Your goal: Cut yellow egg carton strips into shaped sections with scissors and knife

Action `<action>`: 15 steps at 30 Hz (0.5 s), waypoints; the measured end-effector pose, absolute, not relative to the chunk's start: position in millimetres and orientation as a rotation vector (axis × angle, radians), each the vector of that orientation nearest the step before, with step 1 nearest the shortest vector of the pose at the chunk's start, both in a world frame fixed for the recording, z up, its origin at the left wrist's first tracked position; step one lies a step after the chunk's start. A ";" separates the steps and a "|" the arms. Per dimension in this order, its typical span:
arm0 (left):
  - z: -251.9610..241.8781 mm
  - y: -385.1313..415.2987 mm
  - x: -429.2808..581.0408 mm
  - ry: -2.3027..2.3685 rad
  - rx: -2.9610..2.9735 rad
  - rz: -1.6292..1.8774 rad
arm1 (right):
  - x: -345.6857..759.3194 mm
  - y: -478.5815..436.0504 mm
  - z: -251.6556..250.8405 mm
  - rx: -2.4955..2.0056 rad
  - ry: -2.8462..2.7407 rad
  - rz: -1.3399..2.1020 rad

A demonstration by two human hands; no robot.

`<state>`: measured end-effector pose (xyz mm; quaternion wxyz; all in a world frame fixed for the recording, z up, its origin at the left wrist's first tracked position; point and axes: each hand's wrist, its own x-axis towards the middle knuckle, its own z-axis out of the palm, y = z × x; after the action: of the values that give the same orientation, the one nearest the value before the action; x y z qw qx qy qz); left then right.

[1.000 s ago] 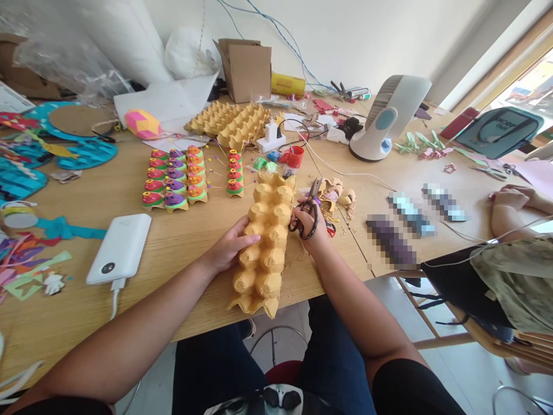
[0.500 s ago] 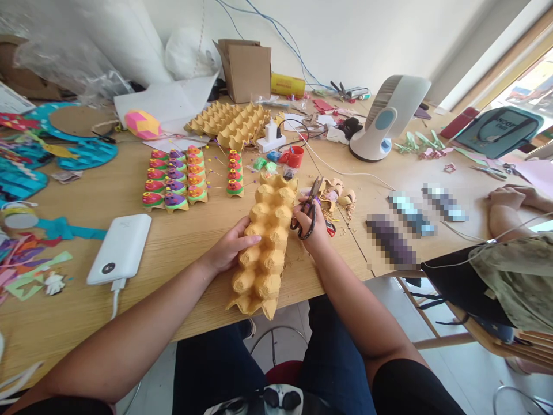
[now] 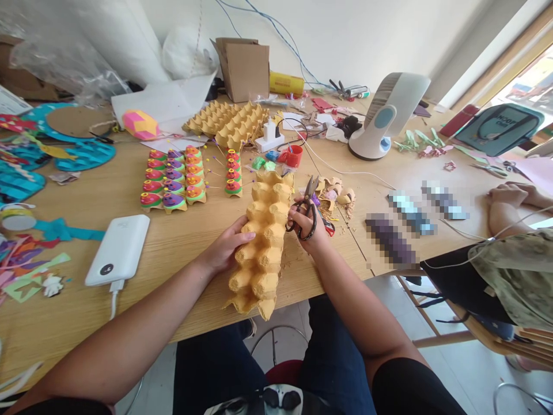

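Note:
My left hand [image 3: 230,245] grips the left edge of a yellow egg carton piece [image 3: 261,239], two rows of cups wide, thumb on top and fingers underneath. The piece is tilted, its lower end reaching past the table's front edge. In my right hand [image 3: 311,230] is a pair of black-handled scissors [image 3: 310,190], blades pointing up and slightly apart, right beside the carton's right edge. Torn carton scraps [image 3: 339,191] and crumbs lie behind that hand. Beyond the carton stand painted egg cups [image 3: 173,178] in rows, with a separate painted strip [image 3: 234,173] next to them.
A white power bank [image 3: 118,251] with a cable lies at left. Farther back are more yellow egg trays [image 3: 224,124], a red cup [image 3: 294,155] and a white fan [image 3: 384,118]. Another person's hands [image 3: 510,199] rest on the table at right, near blurred-out items.
The egg carton piece has shifted slightly left and tilted a little, both hands moving with it. The scissors have turned slightly and moved left along with my right hand.

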<state>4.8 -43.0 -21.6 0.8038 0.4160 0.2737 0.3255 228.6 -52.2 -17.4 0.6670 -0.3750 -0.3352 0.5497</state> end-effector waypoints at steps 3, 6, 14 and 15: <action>-23.1 -42.3 4.1 0.593 0.889 0.698 | 229.2 -51.5 -17.4 -0.836 -0.766 1.245; -26.2 -41.3 3.5 0.606 0.862 0.706 | 229.6 -50.9 -17.8 -0.866 -0.791 1.212; -30.7 -39.0 2.1 0.579 0.859 0.740 | 231.2 -54.8 -21.5 -1.061 -0.937 1.101; -30.7 -38.8 1.9 0.578 0.857 0.744 | 231.3 -55.2 -21.9 -1.071 -0.944 1.095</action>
<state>1.9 -38.8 -30.7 0.8038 0.4002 0.2701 0.3475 231.3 -55.2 -21.9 0.6219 -0.4661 -0.4109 0.4767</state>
